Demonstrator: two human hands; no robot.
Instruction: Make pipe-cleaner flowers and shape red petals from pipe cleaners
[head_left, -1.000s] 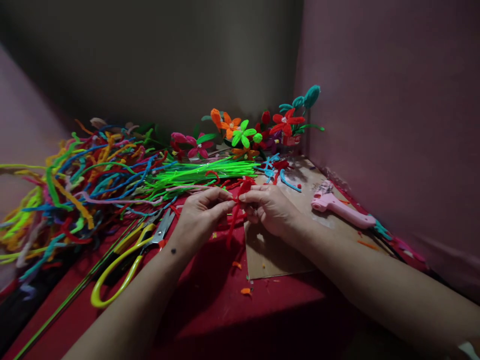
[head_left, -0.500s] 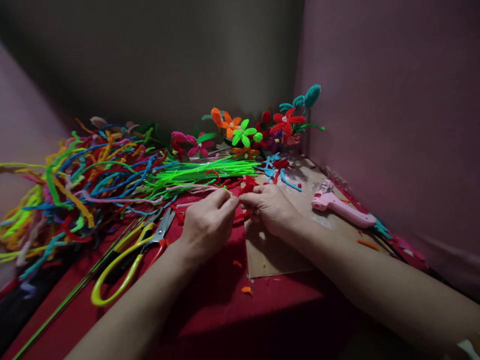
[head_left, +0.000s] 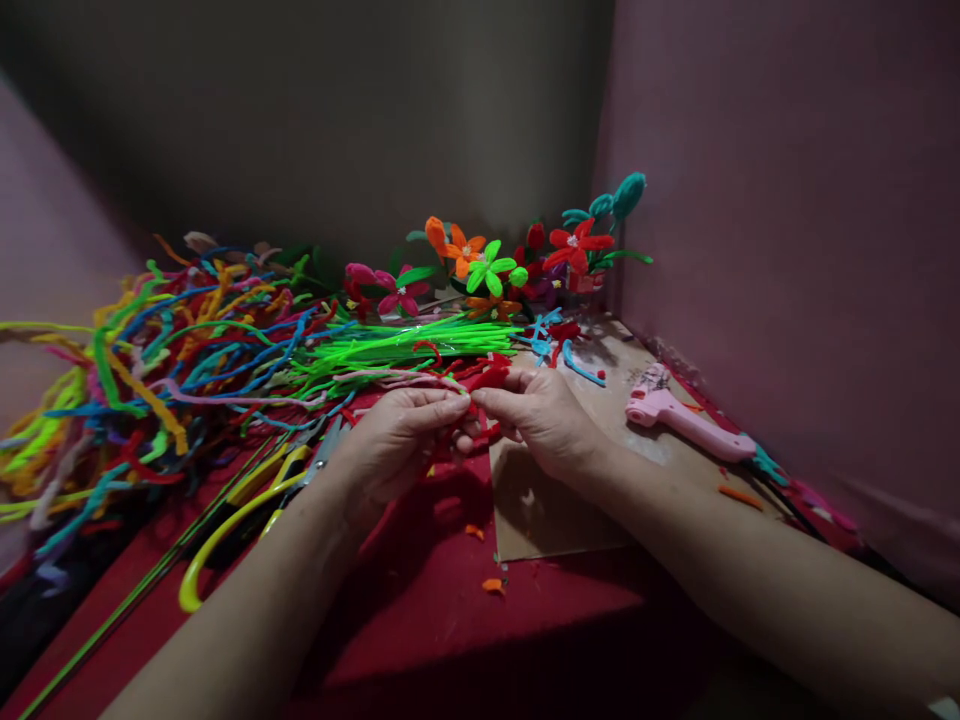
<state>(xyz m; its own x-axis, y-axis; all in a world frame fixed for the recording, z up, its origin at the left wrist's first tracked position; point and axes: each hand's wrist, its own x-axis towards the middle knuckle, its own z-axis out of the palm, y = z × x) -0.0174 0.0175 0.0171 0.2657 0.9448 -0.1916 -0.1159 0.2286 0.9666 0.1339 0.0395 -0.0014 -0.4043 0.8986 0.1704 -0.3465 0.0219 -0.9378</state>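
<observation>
My left hand [head_left: 397,435] and my right hand [head_left: 551,420] meet fingertip to fingertip over the near edge of a board. Bent red pipe cleaner [head_left: 489,374] shows at my right fingers, which are closed on it; more red lies between and below the hands. The left thumb and forefinger pinch at the same spot, where a small bit of green shows; my fingers hide most of what they hold. Beneath my left forearm lie yellow-handled scissors [head_left: 196,570], partly covered.
A heap of coloured pipe cleaners [head_left: 187,340] spreads at the left, beside a green bundle [head_left: 420,338]. Pipe-cleaner flowers [head_left: 487,268] stand at the back. A pink glue gun [head_left: 690,420] rests on the board [head_left: 555,525] at right. Orange scraps [head_left: 493,586] dot the red cloth [head_left: 420,640].
My left hand has turned over and its fingers have opened out beneath, with thumb and forefinger still pinching. My left forearm now covers more of the scissors. The right hand has barely moved.
</observation>
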